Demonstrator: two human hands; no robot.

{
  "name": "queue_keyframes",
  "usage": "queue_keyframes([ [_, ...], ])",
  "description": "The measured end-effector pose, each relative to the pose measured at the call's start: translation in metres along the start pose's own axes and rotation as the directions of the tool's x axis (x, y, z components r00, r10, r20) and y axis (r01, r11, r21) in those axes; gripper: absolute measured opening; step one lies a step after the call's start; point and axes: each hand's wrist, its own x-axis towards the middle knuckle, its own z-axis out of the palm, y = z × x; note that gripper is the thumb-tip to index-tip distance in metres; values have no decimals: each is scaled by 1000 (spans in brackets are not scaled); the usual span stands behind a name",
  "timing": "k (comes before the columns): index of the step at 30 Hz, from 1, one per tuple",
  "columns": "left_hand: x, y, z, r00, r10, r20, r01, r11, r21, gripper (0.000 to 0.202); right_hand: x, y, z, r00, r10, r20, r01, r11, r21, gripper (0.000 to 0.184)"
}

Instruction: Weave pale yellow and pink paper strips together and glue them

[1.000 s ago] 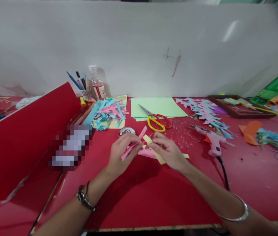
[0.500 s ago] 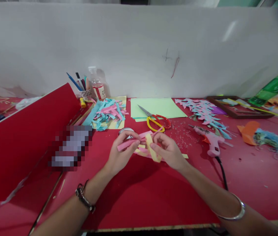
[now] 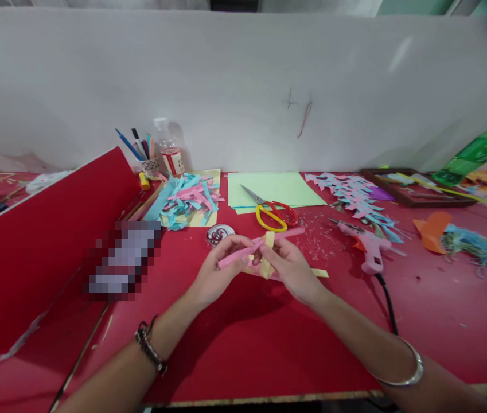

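Over the red table (image 3: 269, 344), my left hand (image 3: 215, 275) pinches a long pink paper strip (image 3: 235, 258) that runs up to the right. My right hand (image 3: 292, 267) is closed on a yellow paper strip (image 3: 266, 263) that crosses the pink one. Both hands meet just above the table surface. More pink and yellow strips (image 3: 318, 273) lie flat under the hands.
Red and yellow scissors (image 3: 274, 213) lie on green paper (image 3: 275, 186) behind the hands. A pink glue gun (image 3: 366, 244) with a black cord sits to the right. A pile of blue and pink strips (image 3: 189, 198), a pen cup (image 3: 146, 163), a bottle (image 3: 170, 152) and a raised red sheet (image 3: 41, 241) stand left.
The pink strip has swung from pointing down-left to lying nearly level across both hands. The yellow strip has been bent over it, and the hands have drawn closer.
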Motion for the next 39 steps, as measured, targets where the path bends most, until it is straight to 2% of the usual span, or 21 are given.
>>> queue_keyframes([
  [4, 3, -3, -2, 997, -43, -63, 45, 999, 29, 22, 4, -4, -7, 995, -42, -92, 36, 997, -71, 24],
  [8, 5, -11, -2, 972, -187, -145, 193, 981, 27, 32, 7, -8, -12, 978, -92, -186, 71, 990, -119, 26],
  [11, 5, -14, -3, 945, -266, -189, 278, 960, 40, 27, 7, -10, -13, 971, -112, -210, 83, 987, -139, 26],
  [13, 5, -14, -3, 931, -265, -250, 286, 957, 51, 23, 7, -10, -13, 970, -122, -210, 90, 983, -159, 26],
  [16, 5, -12, -4, 922, -200, -331, 241, 966, 90, 19, 6, -10, -13, 969, -134, -207, 92, 975, -203, 27],
  [21, 6, -10, -6, 961, -158, -229, 213, 946, 243, 28, 6, -12, -15, 980, -125, -155, 80, 960, -268, 32],
  [25, 6, -11, -7, 974, -113, -198, 182, 909, 376, 31, 6, -11, -15, 979, -126, -163, 83, 965, -247, 30],
  [29, 6, -11, -8, 981, -91, -172, 154, 902, 403, 30, 7, -8, -16, 977, -151, -149, 109, 960, -258, 31],
  [35, 5, -9, -8, 979, -79, -187, 156, 883, 443, 34, 8, -5, -17, 980, -171, -102, 137, 950, -280, 30],
  [39, 5, -9, -8, 968, -70, -240, 173, 880, 442, 35, 7, -5, -16, 984, -144, -104, 130, 983, -131, 28],
])
